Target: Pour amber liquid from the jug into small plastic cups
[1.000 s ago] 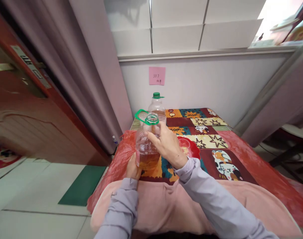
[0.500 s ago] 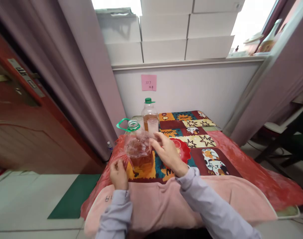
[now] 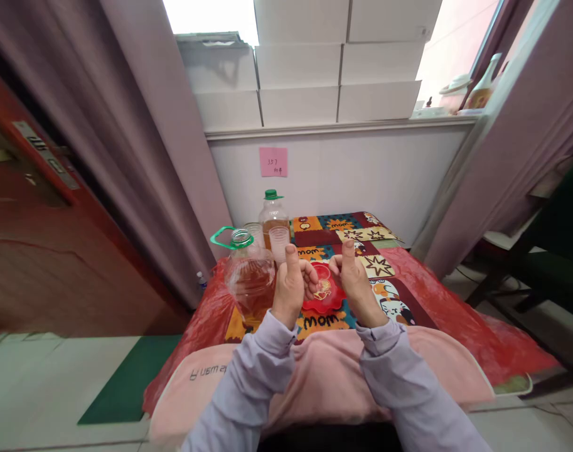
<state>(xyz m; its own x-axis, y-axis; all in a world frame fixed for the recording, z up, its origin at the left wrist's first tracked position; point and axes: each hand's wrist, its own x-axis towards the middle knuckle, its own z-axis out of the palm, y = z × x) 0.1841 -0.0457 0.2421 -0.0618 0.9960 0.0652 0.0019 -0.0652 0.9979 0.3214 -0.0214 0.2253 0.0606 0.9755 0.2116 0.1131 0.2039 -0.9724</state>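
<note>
My left hand (image 3: pixel 293 282) and my right hand (image 3: pixel 354 282) are raised side by side above a red scalloped dish (image 3: pixel 324 304), thumbs up. The fingers of both are loosely curled, thumbs standing apart, and I see nothing held in either. Beside my left hand stands a large clear jug (image 3: pixel 249 282) with amber liquid, a green handle loop and no cap on its mouth. Behind it is a second jug (image 3: pixel 273 220) with a green cap. A stack of clear plastic cups (image 3: pixel 278 242) stands in front of that one. Part of the dish is hidden by my hands.
A patterned mat (image 3: pixel 380 267) lies over a red plastic cover (image 3: pixel 455 301) on the table. Pink cloth (image 3: pixel 328 364) drapes the near edge. A pink note (image 3: pixel 273 162) is on the wall behind. A dark chair (image 3: pixel 535 270) stands at the right.
My left hand has left the jug's side and moved right and up. The right hand has drawn away from the jug too, moving right. Both thumbs now point up.
</note>
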